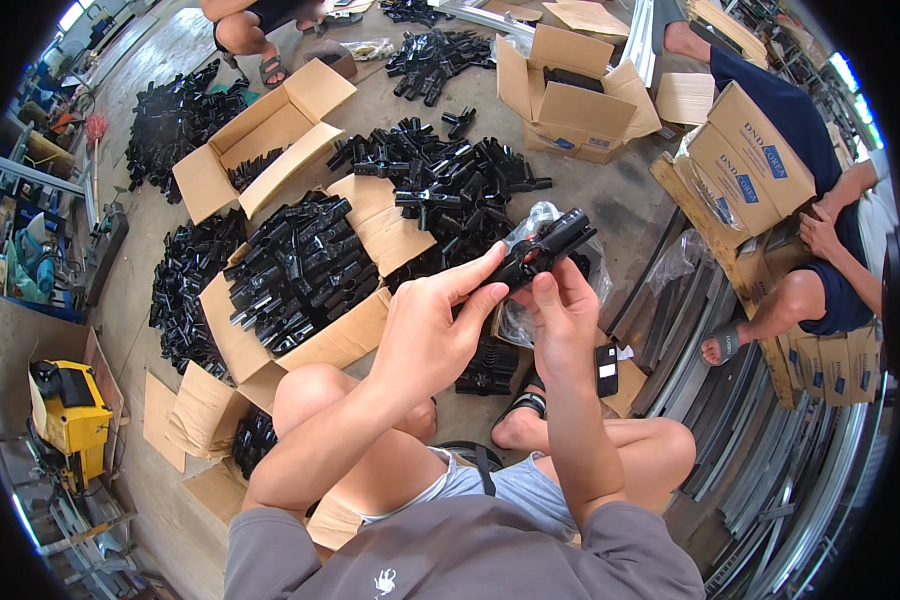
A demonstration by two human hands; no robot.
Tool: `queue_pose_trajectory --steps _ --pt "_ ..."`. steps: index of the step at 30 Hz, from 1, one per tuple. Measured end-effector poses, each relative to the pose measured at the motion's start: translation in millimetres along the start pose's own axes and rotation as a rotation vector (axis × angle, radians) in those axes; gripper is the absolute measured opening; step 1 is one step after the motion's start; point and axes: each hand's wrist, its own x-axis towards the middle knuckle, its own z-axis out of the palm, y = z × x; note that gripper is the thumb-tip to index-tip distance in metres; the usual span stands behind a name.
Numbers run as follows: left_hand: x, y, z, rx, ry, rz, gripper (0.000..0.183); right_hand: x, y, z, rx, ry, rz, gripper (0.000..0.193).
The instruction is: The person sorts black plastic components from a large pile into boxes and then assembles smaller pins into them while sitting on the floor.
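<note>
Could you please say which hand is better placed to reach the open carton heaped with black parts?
Probably the left hand: it is closer to that carton, while the right hand sits farther right. Both hold one black part.

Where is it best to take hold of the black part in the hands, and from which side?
Probably the black part is best gripped by its far end, from the upper right: that end sticks out free, while the left hand and right hand occupy the nearer portion.

Left hand (432, 322) just beside right hand (562, 318)
</note>
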Motion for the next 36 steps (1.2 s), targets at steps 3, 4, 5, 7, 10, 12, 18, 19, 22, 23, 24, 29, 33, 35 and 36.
queue_pose_trajectory --steps 3,4,5,7,10,12,18,19,22,23,24,29,33,35,36 --pt "1 -5 3 0.064 0.038 0.140 0.041 1 0 1 0.024 0.022 0.021 0.039" --pt "2 -8 5 0.112 0.038 0.205 0.042 1 2 0 0.004 0.040 0.022 0.039" --pt "3 -10 5 0.160 0.039 0.269 0.043 2 3 0 -0.015 0.058 0.023 0.039" --pt "3 -8 4 0.103 -0.025 0.164 0.045 3 1 0 -0.023 0.041 0.025 0.039" --pt "9 -10 -5 -0.074 -0.138 -0.036 0.048 5 -3 -3 -0.059 0.015 0.034 0.039" --pt "11 -12 -5 -0.193 -0.188 -0.132 0.049 6 -6 -4 -0.085 0.009 0.043 0.039" --pt "11 -24 6 -0.300 -0.236 -0.148 0.052 6 -10 -5 -0.121 0.073 0.094 0.036" --pt "11 -23 7 -0.300 -0.239 -0.147 0.052 5 -12 -4 -0.115 0.072 0.095 0.035" --pt "11 -21 8 -0.359 -0.253 -0.119 0.052 5 -14 -8 -0.169 0.071 0.069 0.033" --pt "11 -21 9 -0.317 -0.241 -0.100 0.052 5 -14 -9 -0.230 0.068 0.044 0.032" --pt "11 -20 9 -0.273 -0.229 -0.080 0.052 5 -15 -9 -0.228 0.069 0.042 0.032" --pt "12 -14 6 -0.278 -0.256 -0.127 0.054 5 -20 -7 -0.260 0.077 0.049 0.032" --pt "12 -7 5 -0.348 -0.240 -0.161 0.052 4 -26 -2 -0.239 0.068 0.054 0.033" --pt "10 -6 8 -0.362 -0.227 -0.155 0.052 3 -28 0 -0.253 0.075 0.044 0.034" --pt "9 -5 9 -0.379 -0.212 -0.146 0.051 3 -28 0 -0.253 0.076 0.042 0.034"
